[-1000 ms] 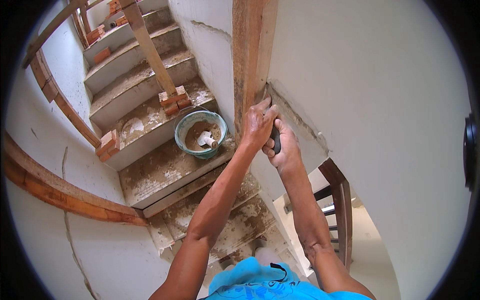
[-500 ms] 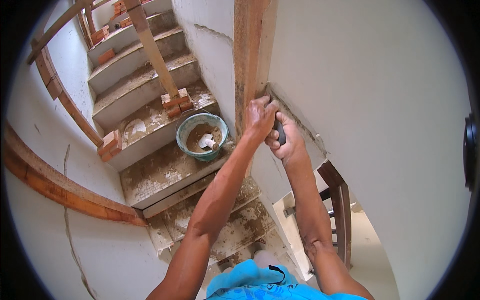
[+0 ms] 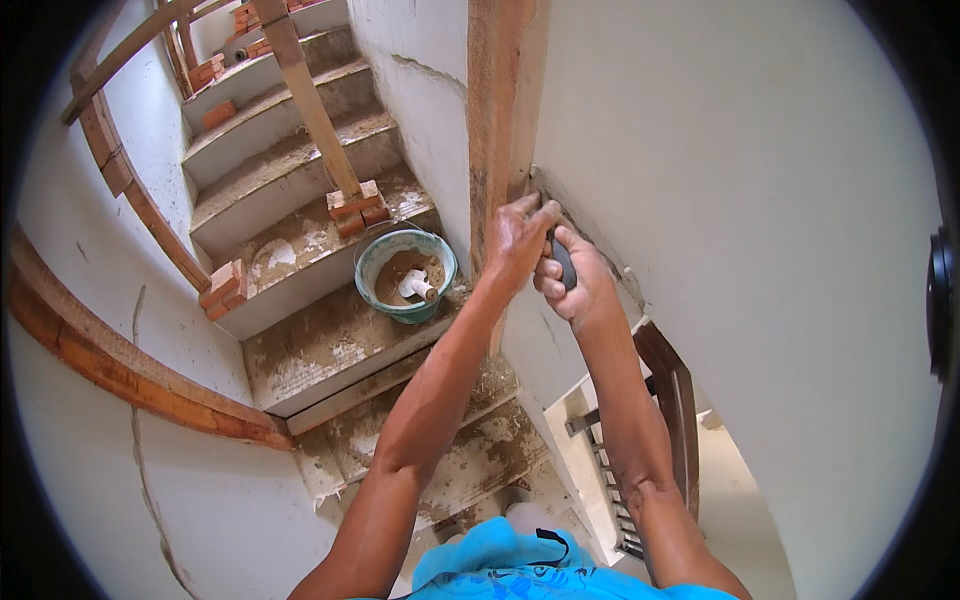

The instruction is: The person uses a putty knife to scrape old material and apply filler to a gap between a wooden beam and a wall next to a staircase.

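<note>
My right hand grips the dark handle of a hand tool whose working end is mostly hidden. My left hand has its fingers curled over the front of that tool, just above and left of the right hand. Both are at a rough, mortar-grey groove in the white wall, where it meets an upright wooden beam. Below and left of my hands, a teal bucket sits on a step, holding brown mortar and a pale object with a rounded handle.
Dirty concrete stairs climb to the upper left, bearing bricks and a timber prop standing on bricks. Curved timbers line the left wall. A dark wooden railing shows beside an opening at the lower right.
Both hands remain on the tool at the groove. My right hand and forearm have shifted slightly right and down, and the surrounding view has moved slightly within the frame.
</note>
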`<state>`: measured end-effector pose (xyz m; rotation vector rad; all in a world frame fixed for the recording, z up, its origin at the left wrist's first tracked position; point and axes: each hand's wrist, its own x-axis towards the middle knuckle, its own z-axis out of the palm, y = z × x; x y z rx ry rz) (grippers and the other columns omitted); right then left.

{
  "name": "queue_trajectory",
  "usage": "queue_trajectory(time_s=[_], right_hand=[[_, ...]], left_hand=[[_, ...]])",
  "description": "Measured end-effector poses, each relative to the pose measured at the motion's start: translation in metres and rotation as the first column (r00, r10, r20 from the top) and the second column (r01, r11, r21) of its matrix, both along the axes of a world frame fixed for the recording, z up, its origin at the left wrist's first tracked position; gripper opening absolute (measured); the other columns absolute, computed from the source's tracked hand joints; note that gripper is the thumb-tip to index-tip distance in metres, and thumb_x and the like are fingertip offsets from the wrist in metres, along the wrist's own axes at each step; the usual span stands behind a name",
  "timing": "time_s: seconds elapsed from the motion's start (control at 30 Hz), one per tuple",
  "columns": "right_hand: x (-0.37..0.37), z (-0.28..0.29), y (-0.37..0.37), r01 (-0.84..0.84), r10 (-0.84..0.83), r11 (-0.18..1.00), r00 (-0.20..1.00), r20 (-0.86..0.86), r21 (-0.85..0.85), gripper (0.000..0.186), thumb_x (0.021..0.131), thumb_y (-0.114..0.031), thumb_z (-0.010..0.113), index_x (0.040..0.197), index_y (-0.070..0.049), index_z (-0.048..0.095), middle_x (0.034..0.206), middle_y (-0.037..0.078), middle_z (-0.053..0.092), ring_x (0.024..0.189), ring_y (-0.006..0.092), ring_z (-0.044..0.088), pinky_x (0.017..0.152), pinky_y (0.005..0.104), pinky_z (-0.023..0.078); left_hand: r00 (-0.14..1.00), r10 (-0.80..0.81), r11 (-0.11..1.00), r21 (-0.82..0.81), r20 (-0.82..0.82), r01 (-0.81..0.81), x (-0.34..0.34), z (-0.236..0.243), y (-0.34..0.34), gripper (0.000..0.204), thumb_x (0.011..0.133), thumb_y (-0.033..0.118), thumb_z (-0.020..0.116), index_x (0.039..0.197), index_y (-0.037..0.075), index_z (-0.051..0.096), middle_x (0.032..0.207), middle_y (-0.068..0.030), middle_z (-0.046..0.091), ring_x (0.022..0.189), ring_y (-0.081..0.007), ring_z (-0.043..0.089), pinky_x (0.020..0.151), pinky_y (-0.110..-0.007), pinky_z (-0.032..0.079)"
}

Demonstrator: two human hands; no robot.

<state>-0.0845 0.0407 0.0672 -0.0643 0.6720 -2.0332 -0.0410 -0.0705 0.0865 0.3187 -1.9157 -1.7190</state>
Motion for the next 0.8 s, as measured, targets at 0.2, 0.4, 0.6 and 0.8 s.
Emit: queue_trajectory(time_s=[0.2,0.4,0.6,0.8], right_hand=[[-0.007,0.004,-0.008,0.061,-0.060,0.998,0.998,-0.024,0.016,0.015,0.102,-0.025,0.044,0.096,-0.012,0.049,0.071,0.001,0.055,0.045,0.0108,0.047,0.030,0.0238,0.033],[0.007,-0.005,-0.011,0.138,-0.137,0.990,0.990,-0.021,0.041,0.011,0.102,-0.023,0.044,0.098,-0.014,0.049,0.074,0.002,0.053,0.048,0.0099,0.048,0.031,0.0232,0.033],[0.017,0.001,-0.012,0.176,-0.177,0.984,0.984,0.018,0.030,0.012,0.103,-0.023,0.042,0.099,-0.014,0.048,0.074,0.002,0.052,0.049,0.0096,0.048,0.031,0.0232,0.033],[0.014,0.003,-0.010,0.130,-0.130,0.991,0.991,0.030,0.018,0.014,0.104,-0.024,0.041,0.096,-0.014,0.048,0.071,0.001,0.051,0.048,0.0099,0.048,0.031,0.0233,0.033]], left_hand=[[1.000,0.003,1.000,0.030,0.005,-0.004,-0.008,0.000,-0.003,0.027,0.089,0.024,0.063,0.093,-0.002,0.068,0.067,-0.0020,0.054,0.056,-0.0098,0.048,0.049,-0.028,0.043],[1.000,-0.015,1.000,0.005,0.015,0.015,-0.004,-0.011,-0.007,0.031,0.087,0.023,0.060,0.097,-0.005,0.069,0.063,-0.0070,0.056,0.054,-0.0124,0.050,0.050,-0.031,0.045],[0.997,-0.048,0.999,0.021,0.054,0.047,0.007,-0.005,-0.008,0.044,0.089,0.026,0.060,0.117,-0.007,0.065,0.071,-0.0069,0.059,0.057,-0.0119,0.051,0.052,-0.029,0.046],[0.994,-0.056,0.997,-0.040,0.091,0.060,0.004,-0.003,-0.011,0.037,0.090,0.027,0.060,0.104,-0.007,0.066,0.074,-0.0062,0.060,0.060,-0.0106,0.051,0.054,-0.028,0.047]])
